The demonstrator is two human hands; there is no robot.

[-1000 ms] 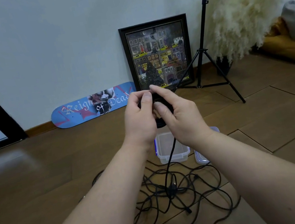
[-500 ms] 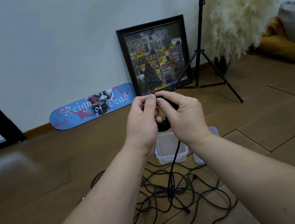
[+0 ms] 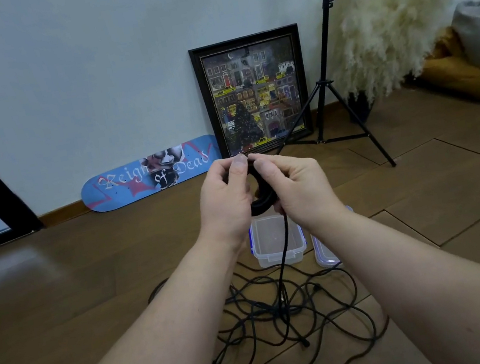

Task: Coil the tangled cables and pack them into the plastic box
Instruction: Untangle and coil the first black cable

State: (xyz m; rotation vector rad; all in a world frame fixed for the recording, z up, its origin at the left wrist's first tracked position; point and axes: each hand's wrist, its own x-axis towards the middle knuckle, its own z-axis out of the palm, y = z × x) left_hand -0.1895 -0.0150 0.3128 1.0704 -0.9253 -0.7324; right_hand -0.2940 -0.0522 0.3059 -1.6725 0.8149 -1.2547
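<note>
Both hands work mid-frame on the coiling step: left hand [image 3: 224, 199] and right hand [image 3: 298, 186] curl their fingers [image 3: 241, 167] round a small black coil [image 3: 263, 201]. Next — another loop drawn up from the tangled cables [image 3: 288, 317] at lower centre; the plastic box [image 3: 278, 252] waits below the hands.

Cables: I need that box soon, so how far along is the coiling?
Done: nothing packed; the plastic box looks empty, lid off. In hand: left hand and right hand grip one small coil. Left: the tangled cables on the floor.
</note>
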